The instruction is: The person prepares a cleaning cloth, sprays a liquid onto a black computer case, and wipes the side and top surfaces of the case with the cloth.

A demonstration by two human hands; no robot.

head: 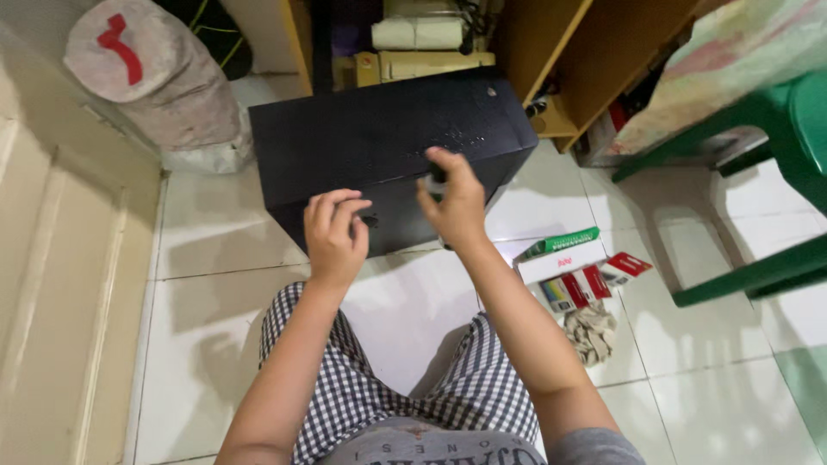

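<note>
Black box (pixel 379 146) sits on white tile floor (pixel 215 232), just ahead of my knees. R hand (pixel 455 202) over its front top edge, fingers clamped on a small grey-white item (pixel 438 181); can't ID it. L hand (pixel 334 234) at box front face, fingers curled together, touching. Open carton (pixel 581 271) w/ small packs and crumpled rag (pixel 593 331) to the right; green chair (pixel 758 172) beyond.

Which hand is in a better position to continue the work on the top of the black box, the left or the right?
Probably the right hand: it is already over the top of the black box and grips a small object, too hidden to identify. The left hand is curled at the box's front face, lower down.
</note>
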